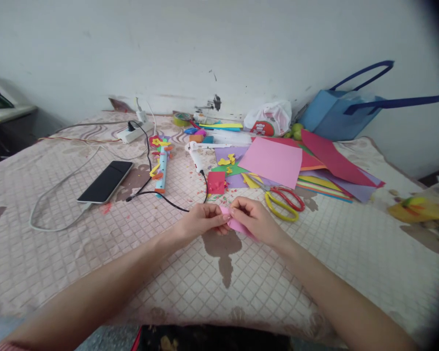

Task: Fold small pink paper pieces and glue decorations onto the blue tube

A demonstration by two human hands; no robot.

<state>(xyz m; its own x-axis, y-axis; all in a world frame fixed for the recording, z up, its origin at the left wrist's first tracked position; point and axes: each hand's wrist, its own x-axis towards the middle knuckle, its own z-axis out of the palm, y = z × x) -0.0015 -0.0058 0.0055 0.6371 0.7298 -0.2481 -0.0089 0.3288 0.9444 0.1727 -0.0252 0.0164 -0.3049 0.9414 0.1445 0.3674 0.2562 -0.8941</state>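
Observation:
Both my hands meet above the middle of the patterned tablecloth, pinching one small piece of pink paper [238,227]. My left hand [206,219] grips its left end between thumb and fingers. On the other side, my right hand [255,218] presses thumb and fingertips on the paper, close to the left thumb. Part of the paper is hidden by the fingers. Scissors [282,202] with red and yellow handles lie just beyond my right hand. A small red square of paper [216,183] with bits on it lies past my fingertips.
A white glue gun [196,157] and its black cord lie ahead. Leftward are a decorated blue strip [161,168], a charging phone [106,182] and a power strip [134,132]. Coloured paper sheets [272,162], a plastic bag [269,118] and a blue bag [340,114] are at the back right.

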